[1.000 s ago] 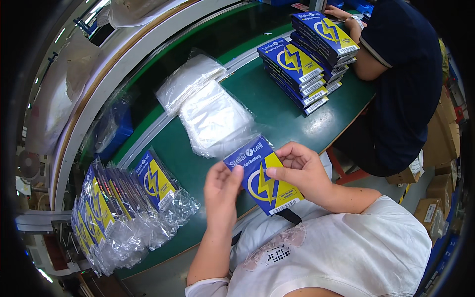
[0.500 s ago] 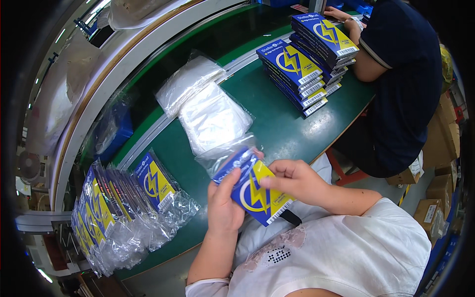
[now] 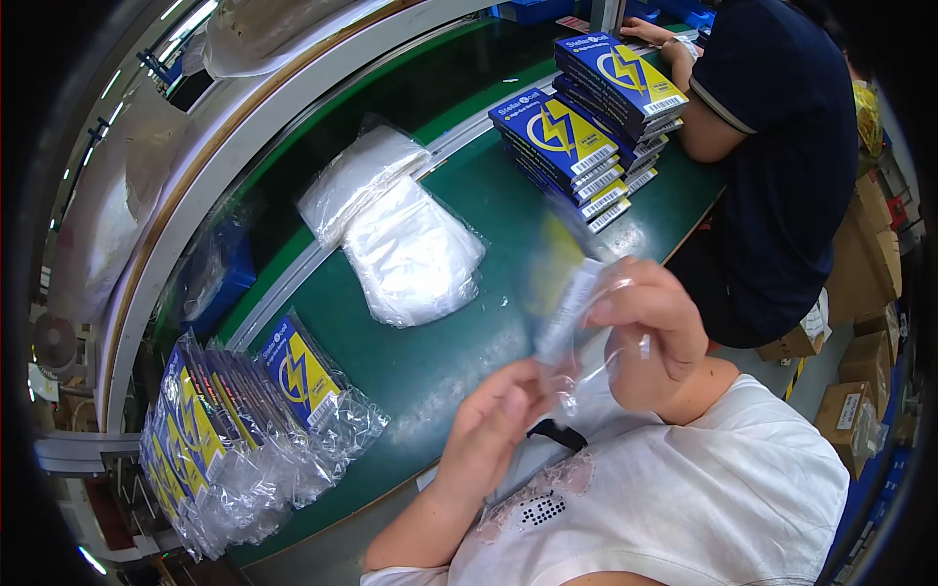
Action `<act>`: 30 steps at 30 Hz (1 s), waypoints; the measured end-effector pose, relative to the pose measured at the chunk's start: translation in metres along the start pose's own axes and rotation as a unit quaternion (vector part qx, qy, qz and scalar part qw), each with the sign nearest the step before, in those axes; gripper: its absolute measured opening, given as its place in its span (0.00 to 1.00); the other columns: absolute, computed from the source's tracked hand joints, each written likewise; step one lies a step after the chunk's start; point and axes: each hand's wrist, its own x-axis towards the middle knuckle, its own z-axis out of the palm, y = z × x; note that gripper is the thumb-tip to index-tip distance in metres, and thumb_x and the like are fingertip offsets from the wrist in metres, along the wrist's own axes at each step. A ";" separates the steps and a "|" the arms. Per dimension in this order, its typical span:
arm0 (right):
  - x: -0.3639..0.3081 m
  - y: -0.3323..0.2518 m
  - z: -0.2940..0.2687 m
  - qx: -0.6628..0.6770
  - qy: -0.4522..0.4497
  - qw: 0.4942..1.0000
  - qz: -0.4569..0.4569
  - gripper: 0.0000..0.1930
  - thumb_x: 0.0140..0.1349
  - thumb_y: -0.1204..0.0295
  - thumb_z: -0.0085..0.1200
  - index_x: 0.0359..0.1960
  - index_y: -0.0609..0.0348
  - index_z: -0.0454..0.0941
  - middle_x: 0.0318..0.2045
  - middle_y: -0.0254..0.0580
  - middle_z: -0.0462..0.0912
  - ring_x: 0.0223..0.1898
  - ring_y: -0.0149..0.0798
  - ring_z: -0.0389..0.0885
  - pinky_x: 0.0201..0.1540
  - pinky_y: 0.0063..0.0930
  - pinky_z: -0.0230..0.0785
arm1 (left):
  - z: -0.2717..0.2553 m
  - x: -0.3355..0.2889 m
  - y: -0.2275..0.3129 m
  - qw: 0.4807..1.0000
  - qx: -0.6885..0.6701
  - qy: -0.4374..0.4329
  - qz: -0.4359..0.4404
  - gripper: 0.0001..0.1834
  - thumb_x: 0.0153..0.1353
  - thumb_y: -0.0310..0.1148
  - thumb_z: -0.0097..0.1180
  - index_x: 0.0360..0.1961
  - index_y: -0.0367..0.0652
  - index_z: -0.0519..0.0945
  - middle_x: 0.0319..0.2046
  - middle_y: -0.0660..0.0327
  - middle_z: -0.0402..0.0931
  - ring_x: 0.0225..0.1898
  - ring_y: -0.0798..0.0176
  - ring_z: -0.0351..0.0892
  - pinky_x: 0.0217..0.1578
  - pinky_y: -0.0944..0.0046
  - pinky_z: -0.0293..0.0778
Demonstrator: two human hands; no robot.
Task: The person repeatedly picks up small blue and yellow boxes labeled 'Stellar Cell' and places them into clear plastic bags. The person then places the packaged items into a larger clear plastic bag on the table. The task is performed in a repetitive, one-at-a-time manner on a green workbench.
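Note:
In front of my chest a flat blue and yellow battery box [image 3: 565, 283] stands tilted inside a clear plastic bag [image 3: 576, 376], smeared by motion. My right hand [image 3: 657, 327] has bent fingers closed on the bag beside the box's lower right edge. Below the box, my left hand [image 3: 503, 410] pinches the bag's loose lower end between thumb and fingers. Beyond my hands lies a pile of flat clear bags [image 3: 410, 254]. At the left stands a row of bagged boxes [image 3: 195, 420], with one bagged box [image 3: 301, 371] leaning at its right end.
Stacks of unbagged boxes [image 3: 557, 137] stand at the table's far right. A co-worker in a dark shirt [image 3: 782, 166] sits beside them. The green table [image 3: 430, 371] is bordered at the back by a metal rail [image 3: 283, 283]. Cardboard cartons [image 3: 842, 415] are on the right.
The box, earlier held face up with its bag's end pointing away, has been turned over and raised to the right. My right hand has lifted; my left has shifted right to the bag's end.

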 end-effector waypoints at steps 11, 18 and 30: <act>0.004 0.000 0.053 0.137 -0.282 0.949 0.026 0.17 0.54 0.76 0.59 0.46 0.65 0.76 0.34 0.46 0.79 0.30 0.44 0.78 0.32 0.33 0.71 | -0.012 -0.011 0.031 0.956 0.056 0.263 0.119 0.29 0.58 0.23 0.43 0.63 0.32 0.62 0.51 0.50 0.72 0.50 0.60 0.75 0.53 0.62 0.70; 0.072 0.123 0.008 -0.375 -0.092 0.922 0.031 0.28 0.52 0.59 0.63 0.51 0.62 0.73 0.46 0.53 0.73 0.50 0.53 0.71 0.53 0.42 0.66 | -0.085 -0.051 0.051 0.529 0.714 0.436 0.141 0.32 0.54 0.23 0.47 0.63 0.32 0.61 0.63 0.43 0.57 0.65 0.44 0.58 0.63 0.51 0.55; 0.063 0.123 0.003 -0.531 -0.273 0.776 0.202 0.33 0.50 0.57 0.63 0.60 0.49 0.70 0.51 0.61 0.71 0.52 0.58 0.70 0.56 0.46 0.64 | -0.053 0.011 0.057 0.494 0.834 0.186 0.162 0.25 0.51 0.21 0.55 0.54 0.38 0.73 0.62 0.51 0.62 0.67 0.43 0.54 0.65 0.47 0.52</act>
